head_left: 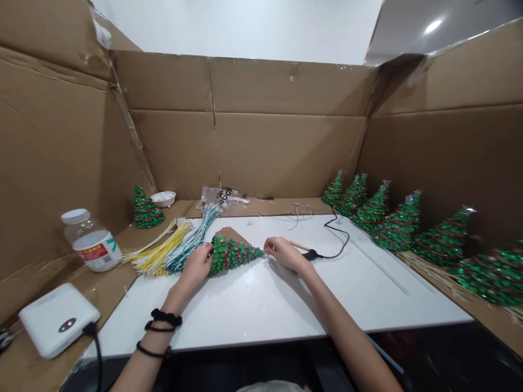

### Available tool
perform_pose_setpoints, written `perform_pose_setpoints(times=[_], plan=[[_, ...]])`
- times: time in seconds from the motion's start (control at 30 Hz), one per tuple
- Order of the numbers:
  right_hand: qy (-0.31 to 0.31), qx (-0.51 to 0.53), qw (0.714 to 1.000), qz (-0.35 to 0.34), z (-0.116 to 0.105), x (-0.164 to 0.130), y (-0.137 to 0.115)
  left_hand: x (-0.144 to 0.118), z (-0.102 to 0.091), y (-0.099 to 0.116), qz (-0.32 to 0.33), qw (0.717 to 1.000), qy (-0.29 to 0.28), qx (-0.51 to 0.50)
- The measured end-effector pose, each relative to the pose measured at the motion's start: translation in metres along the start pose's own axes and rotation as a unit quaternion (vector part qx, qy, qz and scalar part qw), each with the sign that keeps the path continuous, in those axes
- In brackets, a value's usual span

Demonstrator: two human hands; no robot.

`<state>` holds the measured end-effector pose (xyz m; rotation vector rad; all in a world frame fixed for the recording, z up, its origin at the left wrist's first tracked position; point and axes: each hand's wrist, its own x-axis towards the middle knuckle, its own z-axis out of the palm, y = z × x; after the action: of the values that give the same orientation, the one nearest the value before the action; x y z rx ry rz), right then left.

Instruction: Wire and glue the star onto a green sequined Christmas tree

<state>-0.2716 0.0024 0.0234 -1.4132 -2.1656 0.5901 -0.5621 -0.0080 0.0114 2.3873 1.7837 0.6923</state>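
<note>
left hand (199, 265) fingers grip tree (232, 253) base | right hand (283, 252) fingers pinch tip | mid-table (286, 310)

- The small tree (233, 253) lying on its side is covered in glittery green, crossed by thin red bands.
- The row of finished trees (392, 223) is patterned the same way, green with red spirals.
- The desk (286, 305) is glossy white, framed by plain brown cardboard walls (286, 141).
- The wire bundles are coloured yellow (157, 253) and green-and-white (194, 237).
- The jar (92, 239) is clear, capped in white, with a red-and-white label.
- Black bands (161, 321) are worn on the left wrist.
</note>
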Motion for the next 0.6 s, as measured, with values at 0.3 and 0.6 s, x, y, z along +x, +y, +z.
perform_pose_setpoints(times=[0.3, 0.6], plan=[[0.002, -0.015, 1.000, 0.023, 0.015, 0.000, -0.015, 0.000, 0.007, -0.013, 0.007, 0.998, 0.026, -0.055], [-0.017, -0.040, 0.999, 0.031, 0.004, -0.002, -0.002, -0.003, -0.002, 0.002, 0.026, 0.999, -0.033, -0.011]])
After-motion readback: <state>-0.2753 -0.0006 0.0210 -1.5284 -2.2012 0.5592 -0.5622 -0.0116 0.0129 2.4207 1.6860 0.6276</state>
